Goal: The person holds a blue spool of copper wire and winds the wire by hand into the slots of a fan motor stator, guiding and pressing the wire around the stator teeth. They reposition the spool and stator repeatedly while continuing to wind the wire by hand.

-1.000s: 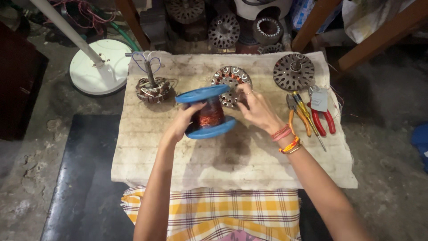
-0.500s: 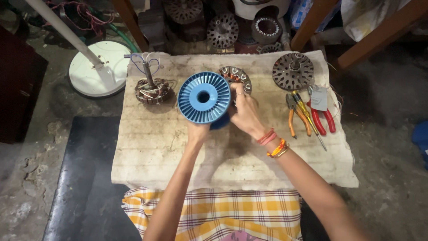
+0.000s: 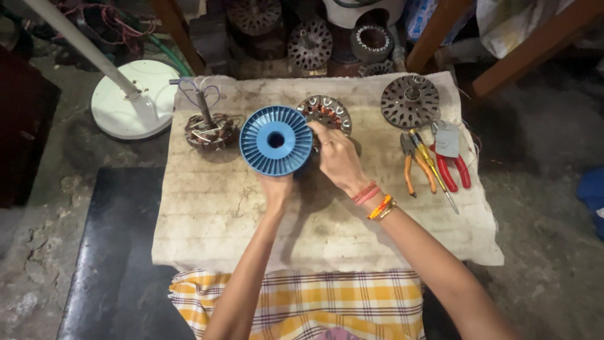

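Above the middle of the cloth-covered desk [image 3: 239,220], the person holds a blue plastic wire spool with a ribbed round flange [image 3: 275,140] turned so that one flange faces straight up at the camera, its centre hole showing dark. The left hand [image 3: 277,187] supports the spool from below, its fingers hidden under the flange, so how they close cannot be told for certain, though they plainly bear its weight. The right hand [image 3: 335,157] wraps the spool's far side, fingers curled against the rim and gripping it. The step in hand looks like turning or positioning the spool, perhaps to find the wire end; the winding itself is hidden behind the flange. Any next move would call for a steady two-handed hold, since the spool is lifted clear of the desk and tilted. Just behind the right hand lies a round grey motor stator with copper-coloured windings [image 3: 327,112]. To the left stands a wound stator with a shaft and loose wires [image 3: 209,129]. On the right lie a bare dark slotted metal stator core [image 3: 409,101], orange-handled pliers [image 3: 416,165] and red-handled pliers [image 3: 454,169], well apart from the spool.
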`<state>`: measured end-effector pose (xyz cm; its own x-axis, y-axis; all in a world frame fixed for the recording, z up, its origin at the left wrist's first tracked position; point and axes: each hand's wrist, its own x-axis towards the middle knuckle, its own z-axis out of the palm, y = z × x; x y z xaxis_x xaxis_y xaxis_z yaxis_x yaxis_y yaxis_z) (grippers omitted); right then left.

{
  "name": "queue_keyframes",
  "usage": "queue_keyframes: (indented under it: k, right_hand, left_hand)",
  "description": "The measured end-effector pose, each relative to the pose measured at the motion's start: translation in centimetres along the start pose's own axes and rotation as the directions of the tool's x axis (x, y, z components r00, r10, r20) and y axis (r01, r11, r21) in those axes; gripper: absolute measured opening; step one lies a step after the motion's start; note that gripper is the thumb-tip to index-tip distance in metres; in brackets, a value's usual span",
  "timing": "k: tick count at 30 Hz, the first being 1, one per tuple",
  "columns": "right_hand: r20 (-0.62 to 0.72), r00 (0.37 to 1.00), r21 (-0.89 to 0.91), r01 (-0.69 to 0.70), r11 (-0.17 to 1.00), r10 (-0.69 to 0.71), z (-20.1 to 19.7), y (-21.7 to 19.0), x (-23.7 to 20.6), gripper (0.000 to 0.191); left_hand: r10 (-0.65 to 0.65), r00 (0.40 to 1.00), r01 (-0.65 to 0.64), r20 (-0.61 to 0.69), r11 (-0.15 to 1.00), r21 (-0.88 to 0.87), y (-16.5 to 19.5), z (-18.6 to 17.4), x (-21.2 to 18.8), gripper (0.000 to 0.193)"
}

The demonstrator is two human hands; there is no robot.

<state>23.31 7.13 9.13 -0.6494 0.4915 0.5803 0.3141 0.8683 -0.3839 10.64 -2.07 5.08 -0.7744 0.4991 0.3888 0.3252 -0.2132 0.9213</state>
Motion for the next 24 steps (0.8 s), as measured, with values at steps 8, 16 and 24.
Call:
queue_keyframes:
  k: [8, 16, 24]
  right_hand:
    - [-0.082, 0.939, -0.287, 0.297, 0.910, -0.333, -0.5, 2.3, 2.8, 0.065]
    - [-0.124, 0.986, -0.183, 0.090, 0.979, -0.114, -1.6, 4.5, 6.2, 0.056]
    - [-0.174, 0.985, 0.055, 0.023, 0.998, -0.013, -1.1, 4.9, 8.3, 0.059]
  left_hand:
    - [-0.077, 0.997, 0.077, -0.008, 0.993, 0.090, -1.3, -2.6, 1.5, 0.062]
    - [-0.090, 0.996, 0.089, 0.006, 0.987, 0.131, -2.5, -3.5, 3.0, 0.051]
    - [-0.145, 0.974, 0.180, -0.175, 0.964, 0.198, -1.4, -2.0, -0.8, 0.084]
